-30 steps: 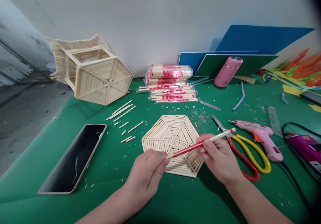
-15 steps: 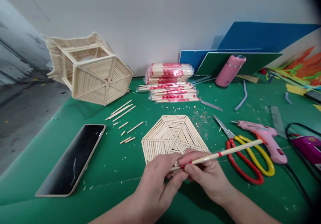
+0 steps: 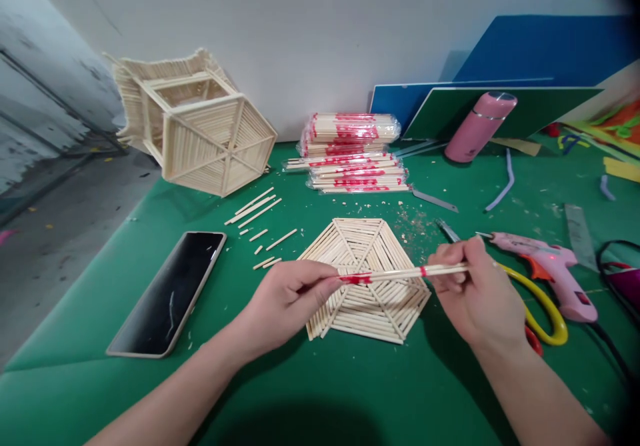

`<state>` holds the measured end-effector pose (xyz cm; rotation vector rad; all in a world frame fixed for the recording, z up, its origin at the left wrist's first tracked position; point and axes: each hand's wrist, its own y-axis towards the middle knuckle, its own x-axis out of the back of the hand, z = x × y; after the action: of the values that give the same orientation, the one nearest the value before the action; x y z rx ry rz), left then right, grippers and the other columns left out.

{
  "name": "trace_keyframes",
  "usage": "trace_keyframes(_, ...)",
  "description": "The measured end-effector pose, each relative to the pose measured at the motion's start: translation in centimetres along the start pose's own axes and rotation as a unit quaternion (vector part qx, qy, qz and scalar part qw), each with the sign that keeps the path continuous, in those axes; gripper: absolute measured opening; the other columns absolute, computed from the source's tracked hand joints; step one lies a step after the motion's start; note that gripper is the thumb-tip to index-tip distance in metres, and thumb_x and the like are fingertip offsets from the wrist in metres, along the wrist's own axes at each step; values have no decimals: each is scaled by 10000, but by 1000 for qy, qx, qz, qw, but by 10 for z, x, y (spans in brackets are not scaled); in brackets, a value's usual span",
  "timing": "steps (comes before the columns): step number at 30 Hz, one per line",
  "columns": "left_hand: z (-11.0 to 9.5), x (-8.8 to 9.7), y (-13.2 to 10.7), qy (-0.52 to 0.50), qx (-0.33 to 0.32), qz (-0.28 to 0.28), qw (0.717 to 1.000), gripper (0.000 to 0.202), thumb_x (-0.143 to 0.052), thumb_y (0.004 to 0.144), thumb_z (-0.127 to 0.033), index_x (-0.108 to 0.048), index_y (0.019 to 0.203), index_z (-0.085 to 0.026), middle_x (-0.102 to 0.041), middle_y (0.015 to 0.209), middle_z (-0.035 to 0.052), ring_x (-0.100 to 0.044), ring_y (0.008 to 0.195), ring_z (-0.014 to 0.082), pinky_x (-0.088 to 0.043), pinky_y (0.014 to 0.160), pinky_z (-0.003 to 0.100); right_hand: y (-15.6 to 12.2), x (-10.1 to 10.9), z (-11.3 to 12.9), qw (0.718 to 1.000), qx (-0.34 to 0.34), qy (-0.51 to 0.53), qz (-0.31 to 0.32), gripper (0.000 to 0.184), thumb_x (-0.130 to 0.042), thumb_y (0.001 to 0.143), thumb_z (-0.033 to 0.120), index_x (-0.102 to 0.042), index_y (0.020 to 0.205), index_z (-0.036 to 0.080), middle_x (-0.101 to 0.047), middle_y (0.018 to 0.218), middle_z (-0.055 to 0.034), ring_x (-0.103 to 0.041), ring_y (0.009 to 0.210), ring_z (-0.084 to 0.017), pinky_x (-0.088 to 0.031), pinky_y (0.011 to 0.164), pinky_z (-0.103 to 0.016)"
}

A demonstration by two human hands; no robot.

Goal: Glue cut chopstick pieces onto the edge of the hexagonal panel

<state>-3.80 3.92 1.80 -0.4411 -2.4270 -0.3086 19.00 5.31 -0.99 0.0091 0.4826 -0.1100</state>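
From my seat at the far end of the feed, I see both hands closed at the near side of the green table point(image 3: 235, 406). The left hand point(image 3: 287, 303) pinches one end of the red-marked chopsticks point(image 3: 395, 275) between thumb and fingers; the right hand point(image 3: 483, 296) grips the other end. The chopsticks run crosswise over the stick panel point(image 3: 373, 319), a flat many-sided piece with ribs meeting at its middle, which lies on the table.

Off to the left, I have a dark-screened phone point(image 3: 173, 293) lying face up. By the right hand, which partly covers them, are the scissors point(image 3: 545, 299), with yellow and red handles, and just beyond lies the pink glue gun point(image 3: 560, 259), showing a small red light.

Farther out, I find loose cut sticks point(image 3: 260, 213) left of the panel and crumbs past its far edge. Behind these, a metal blade point(image 3: 435, 199) lies near the wrapped bundles point(image 3: 355, 159). The stick-built model point(image 3: 200, 159) rests tipped on its side to their left. On their right, the pink flask point(image 3: 480, 129) leans before a green board point(image 3: 545, 109), with blue boards point(image 3: 550, 49) behind.
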Motion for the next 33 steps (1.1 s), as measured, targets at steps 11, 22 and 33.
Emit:
trace_keyframes(11,55,58,-3,125,126,-317,932,251,-396,833,-380,-574,760,-218,-478,534,-42,-444,522,121,-303,463,242,21,29,22,980,15,124,-157,318,-484,837,349,-470,557,197,-279,436,93,-212,361,-56,-313,389,-201)
trace_keyframes(22,69,45,6,320,115,-273,900,289,-478,760,-378,-627,913,-183,-574,992,125,-452,1031,328,-329,854,460,17,27,7,996,42,36,-66,335,-462,832,408,-593,612,193,-383,515,56,-342,445,-55,-332,449,-193)
trace_keyframes(33,-14,-21,-15,43,4,33,999,286,-327,880,-240,-556,717,-189,-576,649,20,-510,598,137,-404,555,264,-7,11,4,981,-2,-100,164,272,-549,792,380,-652,638,182,-523,653,-6,-462,559,-101,-361,487,-234)
